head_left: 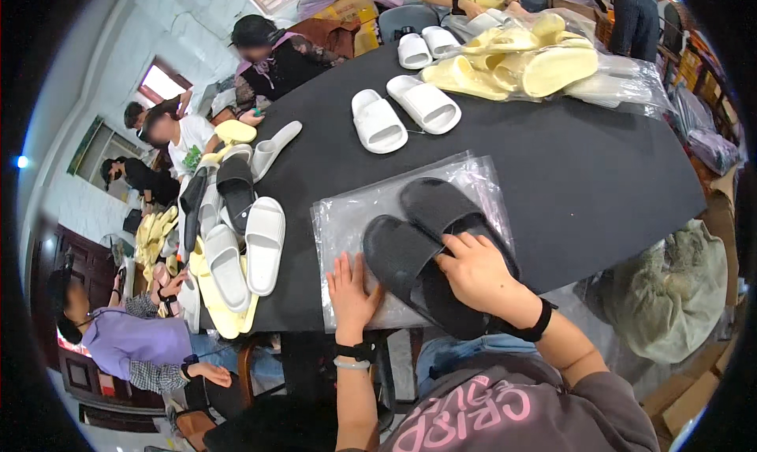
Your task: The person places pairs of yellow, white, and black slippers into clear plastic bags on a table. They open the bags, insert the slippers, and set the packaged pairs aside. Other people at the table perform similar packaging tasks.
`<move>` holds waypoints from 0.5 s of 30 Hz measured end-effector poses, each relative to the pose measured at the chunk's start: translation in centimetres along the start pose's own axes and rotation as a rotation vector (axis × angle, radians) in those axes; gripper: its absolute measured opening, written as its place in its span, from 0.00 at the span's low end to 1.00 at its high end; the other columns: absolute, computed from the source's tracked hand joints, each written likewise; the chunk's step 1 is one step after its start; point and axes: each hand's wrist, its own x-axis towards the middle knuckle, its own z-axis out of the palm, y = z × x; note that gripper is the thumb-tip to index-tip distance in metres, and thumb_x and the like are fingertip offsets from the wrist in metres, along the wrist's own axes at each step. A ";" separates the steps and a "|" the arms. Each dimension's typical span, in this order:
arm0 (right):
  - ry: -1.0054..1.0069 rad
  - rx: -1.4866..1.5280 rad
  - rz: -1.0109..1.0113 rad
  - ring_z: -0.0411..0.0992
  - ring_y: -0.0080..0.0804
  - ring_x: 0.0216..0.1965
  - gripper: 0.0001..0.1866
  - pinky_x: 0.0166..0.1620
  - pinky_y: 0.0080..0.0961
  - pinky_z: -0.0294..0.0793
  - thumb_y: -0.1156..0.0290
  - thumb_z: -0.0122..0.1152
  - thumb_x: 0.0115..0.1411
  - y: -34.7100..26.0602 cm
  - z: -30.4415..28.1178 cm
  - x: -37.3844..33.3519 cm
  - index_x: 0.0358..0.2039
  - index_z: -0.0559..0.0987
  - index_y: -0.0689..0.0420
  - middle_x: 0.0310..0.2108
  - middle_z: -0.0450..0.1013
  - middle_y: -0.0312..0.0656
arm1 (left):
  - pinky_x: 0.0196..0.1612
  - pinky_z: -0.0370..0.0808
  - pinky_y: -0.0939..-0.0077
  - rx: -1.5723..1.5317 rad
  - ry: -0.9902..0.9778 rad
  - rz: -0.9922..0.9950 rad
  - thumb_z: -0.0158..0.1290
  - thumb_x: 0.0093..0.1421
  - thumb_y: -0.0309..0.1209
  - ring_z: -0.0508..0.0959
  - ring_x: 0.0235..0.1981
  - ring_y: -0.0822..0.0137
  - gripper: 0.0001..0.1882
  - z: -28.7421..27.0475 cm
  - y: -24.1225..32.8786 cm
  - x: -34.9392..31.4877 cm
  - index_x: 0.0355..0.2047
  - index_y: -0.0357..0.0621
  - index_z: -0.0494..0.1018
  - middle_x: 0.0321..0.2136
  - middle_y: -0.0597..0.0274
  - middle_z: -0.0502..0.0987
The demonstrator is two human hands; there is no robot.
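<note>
A pair of black slide slippers [398, 251] lies side by side over a stack of clear plastic bags [351, 212] at the near edge of the black table. My right hand [479, 275] grips the pair near the middle, its fingers bent over the inner edges of both slippers; its thumb is partly hidden. My left hand [352, 294] rests flat on the bags just left of the slippers, fingers stretched and holding nothing.
White slides [426, 105] stand farther back. Yellow slides [560, 72] in clear bags lie at the far right. Mixed white, black and yellow slides [264, 243] pile up on the left. Co-workers sit around the table's left and far sides. A pale green sack [670, 294] is at right.
</note>
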 end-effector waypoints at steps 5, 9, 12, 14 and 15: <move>-0.017 -0.077 0.031 0.69 0.41 0.51 0.17 0.50 0.38 0.69 0.71 0.58 0.54 3.0 4.7 -1.5 0.46 0.82 0.52 0.54 0.72 0.44 | 0.69 0.45 0.42 -0.118 -0.045 -0.035 0.55 0.60 0.53 0.53 0.70 0.43 0.42 -0.7 0.5 0.1 0.68 0.44 0.58 0.68 0.41 0.56; -0.016 -0.027 0.023 0.68 0.41 0.52 0.19 0.50 0.38 0.68 0.69 0.61 0.56 2.9 4.2 -2.0 0.50 0.80 0.50 0.56 0.70 0.44 | 0.69 0.47 0.43 -0.223 -0.106 0.028 0.56 0.61 0.51 0.54 0.70 0.43 0.41 -5.2 -1.2 1.9 0.68 0.42 0.59 0.67 0.40 0.58; -0.029 -0.026 0.025 0.67 0.42 0.52 0.20 0.50 0.38 0.67 0.68 0.61 0.56 2.9 4.3 -1.9 0.51 0.79 0.50 0.56 0.69 0.44 | 0.67 0.56 0.49 -0.388 0.024 0.027 0.59 0.61 0.40 0.63 0.66 0.44 0.37 -9.4 -2.7 5.4 0.66 0.38 0.60 0.64 0.40 0.62; -0.035 -0.021 0.026 0.67 0.43 0.52 0.20 0.50 0.38 0.67 0.68 0.62 0.56 2.7 4.3 -1.8 0.51 0.79 0.49 0.56 0.69 0.44 | 0.65 0.62 0.56 -0.619 0.079 -0.061 0.59 0.62 0.36 0.67 0.63 0.48 0.35 -9.9 -4.0 8.5 0.65 0.37 0.60 0.62 0.41 0.66; -0.030 -0.019 0.026 0.67 0.43 0.52 0.21 0.51 0.39 0.67 0.69 0.62 0.55 2.6 4.3 -1.8 0.51 0.79 0.49 0.56 0.69 0.44 | 0.62 0.66 0.60 -0.752 0.109 -0.131 0.58 0.63 0.34 0.70 0.61 0.52 0.34 -8.8 -5.5 10.1 0.65 0.36 0.60 0.61 0.41 0.68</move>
